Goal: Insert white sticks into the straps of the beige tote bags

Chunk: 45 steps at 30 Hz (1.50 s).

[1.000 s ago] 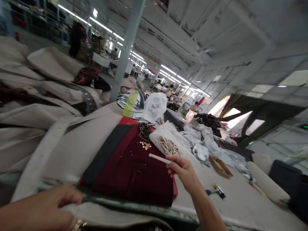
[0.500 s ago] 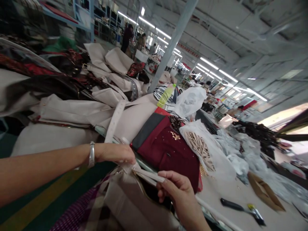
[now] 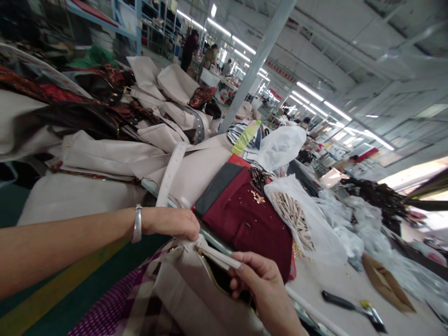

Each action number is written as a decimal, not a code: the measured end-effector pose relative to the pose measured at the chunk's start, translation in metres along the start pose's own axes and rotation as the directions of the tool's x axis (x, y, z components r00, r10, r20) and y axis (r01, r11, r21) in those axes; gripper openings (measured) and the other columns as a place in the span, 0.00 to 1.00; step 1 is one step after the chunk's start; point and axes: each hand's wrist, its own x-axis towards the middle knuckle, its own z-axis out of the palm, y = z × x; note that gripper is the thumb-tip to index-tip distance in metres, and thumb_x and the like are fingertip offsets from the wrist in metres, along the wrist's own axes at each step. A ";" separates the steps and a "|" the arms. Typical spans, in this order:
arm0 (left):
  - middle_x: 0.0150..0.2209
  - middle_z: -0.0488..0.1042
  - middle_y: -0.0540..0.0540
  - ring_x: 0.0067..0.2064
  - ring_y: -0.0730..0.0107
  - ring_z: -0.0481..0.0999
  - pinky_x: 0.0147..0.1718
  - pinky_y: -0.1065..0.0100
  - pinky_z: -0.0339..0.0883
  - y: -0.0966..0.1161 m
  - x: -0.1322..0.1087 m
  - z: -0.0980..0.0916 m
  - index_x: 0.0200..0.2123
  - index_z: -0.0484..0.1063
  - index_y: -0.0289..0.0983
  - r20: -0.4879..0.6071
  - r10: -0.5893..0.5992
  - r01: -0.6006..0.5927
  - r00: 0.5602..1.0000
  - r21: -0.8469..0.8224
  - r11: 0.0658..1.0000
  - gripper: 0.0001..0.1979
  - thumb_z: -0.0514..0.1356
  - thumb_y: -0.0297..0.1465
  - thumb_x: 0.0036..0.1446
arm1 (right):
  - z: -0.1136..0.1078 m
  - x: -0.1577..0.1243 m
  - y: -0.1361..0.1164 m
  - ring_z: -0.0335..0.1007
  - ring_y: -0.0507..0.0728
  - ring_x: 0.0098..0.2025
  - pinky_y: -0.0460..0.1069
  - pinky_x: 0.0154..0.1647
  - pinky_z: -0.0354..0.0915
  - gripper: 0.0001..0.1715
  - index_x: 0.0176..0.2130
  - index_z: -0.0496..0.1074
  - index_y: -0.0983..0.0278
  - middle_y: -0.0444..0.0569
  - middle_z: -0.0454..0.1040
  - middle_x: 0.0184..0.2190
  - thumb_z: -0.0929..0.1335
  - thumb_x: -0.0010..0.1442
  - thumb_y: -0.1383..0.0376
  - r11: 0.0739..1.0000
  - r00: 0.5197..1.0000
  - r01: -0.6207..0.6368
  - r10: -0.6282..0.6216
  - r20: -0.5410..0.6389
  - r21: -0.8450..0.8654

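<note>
- The left hand (image 3: 171, 223), a silver bangle (image 3: 137, 223) on its wrist, is closed in a pinch on the top edge of a beige bag (image 3: 185, 298).
- The bag lies low in the view, at the near edge of the table (image 3: 325, 280), with its mouth held open; a gold zip line runs along the opening.
- The right hand (image 3: 262, 284) is curled narrow, thumb on top, and grips one end of a white strip (image 3: 217, 255) that lies across the bag's mouth towards the left hand.
- Just behind the hands a dark red cloth (image 3: 245, 217) lies folded on the table, with small gold studs (image 3: 258, 197) on it.
- Beside the cloth sits a clear plastic sack (image 3: 315, 238) of pale sticks.
- A yellow-green bottle (image 3: 247, 136) stands further back; its label is too blurred to read.
- A black-handled tool (image 3: 350, 305) lies to the right, well apart from the hands.
- Beige bags and a long strap (image 3: 171, 172) are piled on the left.
- A red banner (image 3: 276, 74) hangs far off, its writing too small to make out.
</note>
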 end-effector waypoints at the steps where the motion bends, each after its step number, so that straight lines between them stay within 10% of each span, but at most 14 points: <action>1: 0.21 0.51 0.52 0.24 0.72 0.49 0.25 0.65 0.40 0.000 0.000 0.000 0.20 0.59 0.38 0.002 0.001 -0.001 1.000 -0.002 1.000 0.11 0.56 0.38 0.40 | -0.001 -0.001 0.000 0.74 0.51 0.26 0.43 0.24 0.70 0.25 0.39 0.82 0.66 0.49 0.78 0.28 0.81 0.50 0.50 1.000 1.000 -0.007 0.007 -0.013 -0.005; 17: 0.23 0.54 0.53 0.27 0.74 0.54 0.24 0.70 0.45 -0.007 -0.010 -0.001 0.24 0.61 0.37 -0.078 -0.018 0.029 0.997 0.139 0.990 0.23 0.62 0.51 0.48 | -0.059 -0.050 0.025 0.68 0.51 0.20 0.45 0.23 0.65 0.29 0.32 0.80 0.67 0.48 0.74 0.23 0.78 0.46 0.44 0.950 0.967 -0.248 0.231 -0.107 -0.189; 19: 0.24 0.56 0.53 0.27 0.74 0.55 0.24 0.71 0.46 -0.009 -0.010 0.000 0.24 0.63 0.36 -0.095 -0.030 0.047 0.995 0.191 0.980 0.20 0.62 0.47 0.50 | -0.063 -0.058 0.011 0.67 0.51 0.21 0.45 0.23 0.61 0.24 0.31 0.79 0.66 0.46 0.73 0.21 0.74 0.53 0.46 0.867 0.971 -0.239 0.204 -0.126 -0.436; 24: 0.24 0.55 0.54 0.26 0.74 0.54 0.24 0.71 0.45 -0.005 -0.006 0.001 0.27 0.64 0.37 -0.044 -0.038 0.049 0.998 0.283 0.958 0.26 0.60 0.55 0.54 | -0.037 -0.056 -0.027 0.74 0.56 0.39 0.48 0.41 0.67 0.17 0.45 0.79 0.60 0.46 0.79 0.36 0.66 0.67 0.54 0.595 0.914 0.148 -0.388 -0.120 -0.790; 28: 0.24 0.58 0.53 0.27 0.73 0.58 0.25 0.70 0.46 0.006 -0.009 0.004 0.27 0.66 0.36 -0.124 -0.029 0.076 0.992 0.388 0.919 0.25 0.59 0.54 0.55 | -0.004 -0.034 -0.013 0.71 0.62 0.54 0.52 0.54 0.65 0.30 0.58 0.72 0.60 0.50 0.75 0.53 0.76 0.59 0.56 0.387 0.947 0.264 -0.278 0.162 -0.883; 30: 0.24 0.63 0.53 0.28 0.72 0.63 0.26 0.70 0.49 0.011 -0.013 0.010 0.27 0.69 0.36 -0.193 0.008 0.091 0.981 0.500 0.861 0.20 0.59 0.47 0.58 | 0.001 -0.024 0.004 0.74 0.61 0.45 0.51 0.44 0.66 0.15 0.46 0.77 0.62 0.50 0.78 0.43 0.75 0.59 0.62 0.228 0.942 0.284 -0.246 0.227 -0.931; 32: 0.30 0.72 0.53 0.34 0.68 0.71 0.33 0.69 0.58 0.014 -0.016 0.023 0.32 0.73 0.37 -0.307 0.218 0.043 0.926 0.660 0.750 0.13 0.58 0.40 0.61 | -0.003 -0.016 0.016 0.72 0.58 0.35 0.50 0.33 0.61 0.03 0.35 0.76 0.63 0.47 0.77 0.32 0.73 0.58 0.70 0.104 0.906 0.306 -0.338 0.256 -0.946; 36: 0.57 0.74 0.52 0.59 0.64 0.69 0.64 0.63 0.52 0.024 -0.006 0.060 0.56 0.71 0.44 -0.238 0.831 -0.127 0.503 0.930 0.344 0.17 0.53 0.34 0.67 | -0.021 -0.007 0.006 0.67 0.56 0.29 0.52 0.28 0.54 0.09 0.32 0.72 0.62 0.44 0.73 0.28 0.71 0.55 0.76 -0.012 0.756 0.281 -0.613 0.229 -0.960; 38: 0.61 0.72 0.50 0.63 0.65 0.66 0.69 0.65 0.44 0.028 0.010 0.074 0.61 0.68 0.42 -0.141 0.908 -0.156 0.395 0.964 0.217 0.19 0.54 0.37 0.69 | -0.027 0.001 -0.010 0.66 0.56 0.30 0.52 0.29 0.54 0.11 0.31 0.71 0.62 0.44 0.71 0.28 0.72 0.55 0.76 -0.059 0.735 0.246 -0.640 0.226 -0.968; 45: 0.60 0.72 0.38 0.62 0.56 0.68 0.66 0.56 0.50 -0.006 0.089 0.062 0.59 0.71 0.31 -0.023 0.885 -0.053 0.465 0.997 0.054 0.21 0.45 0.29 0.71 | -0.048 0.057 -0.015 0.70 0.59 0.34 0.52 0.33 0.63 0.08 0.41 0.75 0.65 0.47 0.76 0.33 0.71 0.62 0.74 -0.221 0.804 0.124 -0.549 0.228 -0.967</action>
